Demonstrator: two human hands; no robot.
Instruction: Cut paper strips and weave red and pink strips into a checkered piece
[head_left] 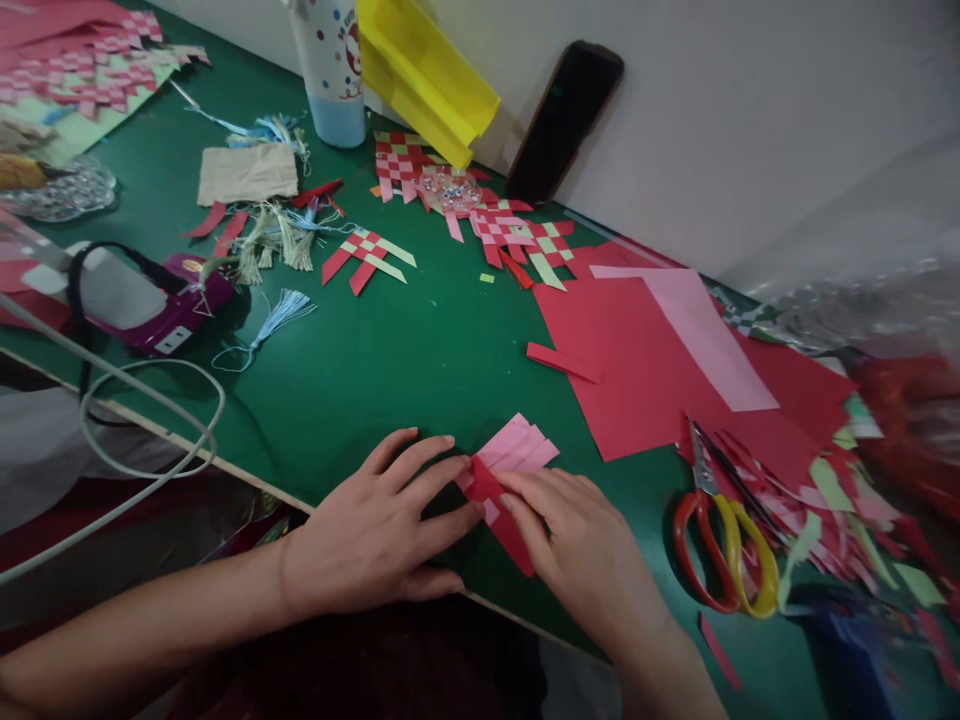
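My left hand (382, 525) lies flat on the green table (390, 350) near its front edge, fingers stretched toward a small weave of red and pink paper strips (506, 470). Its fingertips touch the weave's left side. My right hand (577, 545) rests on the weave's lower part, fingers pressed together on a red strip. Pink strip ends fan out above both hands.
Red and pink paper sheets (660, 350) lie to the right, scissors (716, 545) with red and yellow handles beside scrap strips. Finished woven pieces (480, 215), tassels (277, 235), a bottle (330, 70), a phone (566, 120) and a purple glue gun (169, 305) stand further back.
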